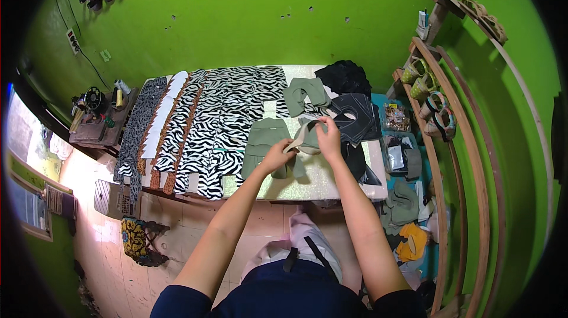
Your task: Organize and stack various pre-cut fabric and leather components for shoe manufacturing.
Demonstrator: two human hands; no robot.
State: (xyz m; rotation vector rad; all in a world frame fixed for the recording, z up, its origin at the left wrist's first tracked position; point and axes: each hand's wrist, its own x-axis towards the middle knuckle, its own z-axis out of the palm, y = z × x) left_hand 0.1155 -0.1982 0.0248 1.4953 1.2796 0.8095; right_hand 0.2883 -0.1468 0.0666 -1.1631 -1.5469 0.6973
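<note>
Left hand (277, 157): fingertips pinched on the left end of an olive-green fabric piece (312, 140). Right hand (329, 141): grasping the same piece at its right side. The piece is over the table (322, 183) (a pale band shows along it), between green cutouts (266, 134) on the left and black cutouts (362, 118) on the right. Zebra-print strips (204, 122) lie farther left, side by side.
</note>
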